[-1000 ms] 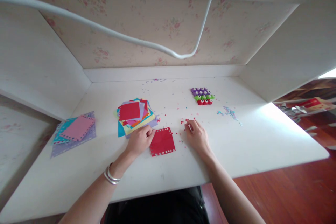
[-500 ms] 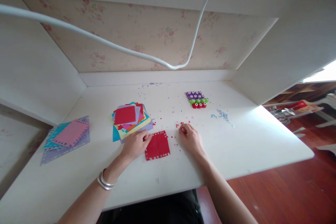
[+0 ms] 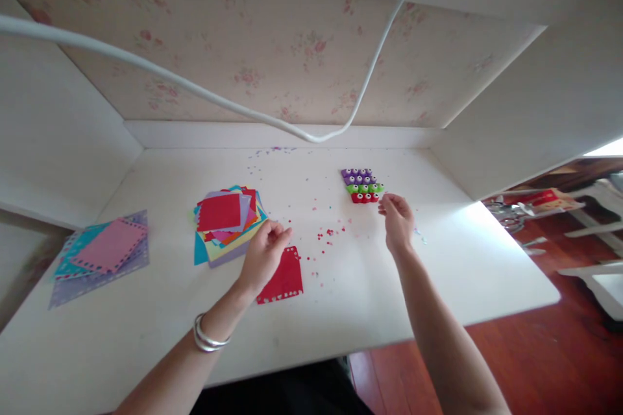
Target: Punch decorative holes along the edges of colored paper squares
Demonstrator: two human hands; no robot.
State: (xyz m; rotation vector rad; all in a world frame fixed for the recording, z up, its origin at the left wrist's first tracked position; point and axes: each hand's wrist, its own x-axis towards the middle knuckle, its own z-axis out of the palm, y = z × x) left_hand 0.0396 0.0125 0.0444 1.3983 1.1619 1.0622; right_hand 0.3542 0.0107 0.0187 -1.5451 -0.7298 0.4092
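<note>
My left hand (image 3: 265, 253) hovers over the upper left of a red square sheet (image 3: 288, 277) with holes along its edges. Its fingers are loosely bent, the thumb stands apart, and I see nothing in it. The hand covers part of the sheet. My right hand (image 3: 398, 224) is at the near right corner of a block of small eyed pieces in purple, green and red (image 3: 363, 186). The fingertips are drawn together by the end of the red row (image 3: 365, 198); what they hold, if anything, is hidden.
A pile of coloured square sheets (image 3: 220, 213) lies left of centre. Punched pink, blue and lilac sheets (image 3: 111, 245) lie at the far left. Red bits (image 3: 329, 232) and purple bits (image 3: 276, 149) are scattered on the white table (image 3: 341, 318). A white cable (image 3: 195, 89) hangs in front.
My right hand has moved right and away from me, from the red bits to the eyed pieces. My left hand has lifted off the edge of the red sheet. The view has shifted slightly.
</note>
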